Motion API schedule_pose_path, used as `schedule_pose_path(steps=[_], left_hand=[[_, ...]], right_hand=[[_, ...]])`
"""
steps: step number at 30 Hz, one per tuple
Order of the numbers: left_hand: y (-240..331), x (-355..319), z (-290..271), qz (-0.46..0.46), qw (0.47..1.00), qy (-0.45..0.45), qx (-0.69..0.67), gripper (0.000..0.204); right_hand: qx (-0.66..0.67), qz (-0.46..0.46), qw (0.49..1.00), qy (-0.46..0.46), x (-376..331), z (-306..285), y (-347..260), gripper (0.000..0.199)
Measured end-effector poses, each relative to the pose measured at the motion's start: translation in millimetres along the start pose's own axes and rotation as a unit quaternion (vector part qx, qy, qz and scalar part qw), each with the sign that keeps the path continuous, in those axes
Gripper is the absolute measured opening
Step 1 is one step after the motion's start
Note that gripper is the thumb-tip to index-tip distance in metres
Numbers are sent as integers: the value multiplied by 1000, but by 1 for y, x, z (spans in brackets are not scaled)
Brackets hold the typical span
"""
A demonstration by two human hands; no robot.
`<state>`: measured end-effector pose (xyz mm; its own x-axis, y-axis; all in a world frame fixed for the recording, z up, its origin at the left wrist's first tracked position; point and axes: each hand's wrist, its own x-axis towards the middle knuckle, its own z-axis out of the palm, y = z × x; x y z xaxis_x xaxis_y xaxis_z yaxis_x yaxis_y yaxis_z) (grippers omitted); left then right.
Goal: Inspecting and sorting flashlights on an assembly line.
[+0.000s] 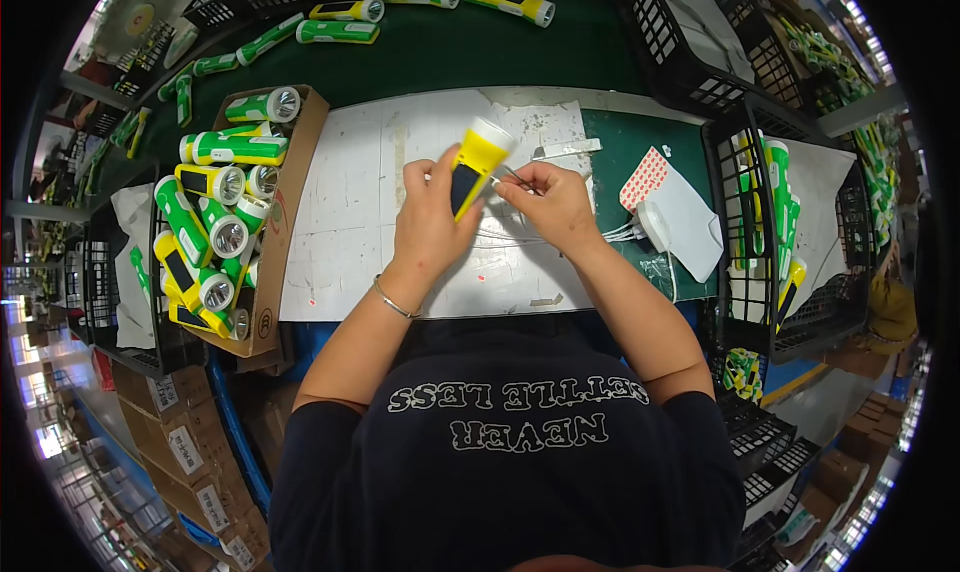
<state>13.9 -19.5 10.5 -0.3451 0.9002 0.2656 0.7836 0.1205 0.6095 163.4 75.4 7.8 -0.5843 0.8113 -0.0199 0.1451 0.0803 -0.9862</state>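
My left hand (432, 207) is wrapped round a yellow flashlight (486, 150) with a white head and a dark panel, tilted over the worktop. Close against its side, the fingers of my right hand (552, 204) pinch something thin and partly hidden; a slim dark metal piece shows at the fingertips. White cables (515, 240) run beneath my hands to a round white device (655, 227) on the right. Just beyond my right hand lies a narrow white tool (568, 150).
At left stands a cardboard box (290, 222) of green and yellow flashlights. Several more lie along the dark green bench (430, 60) at the back. Black crates (745, 242) flank the right side. A sheet with red stickers (645, 177) overlaps white paper (698, 234).
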Motion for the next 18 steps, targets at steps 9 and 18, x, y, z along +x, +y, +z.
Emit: schedule_pose_path(steps=[9, 18], left_hand=[[-24, 18, -37, -252, 336, -234, -877, 55], [7, 15, -32, -141, 686, -137, -700, 48]], right_hand=[[-53, 13, 998, -22, -22, -6, 4, 31], [150, 21, 981, -122, -39, -3, -24, 42]])
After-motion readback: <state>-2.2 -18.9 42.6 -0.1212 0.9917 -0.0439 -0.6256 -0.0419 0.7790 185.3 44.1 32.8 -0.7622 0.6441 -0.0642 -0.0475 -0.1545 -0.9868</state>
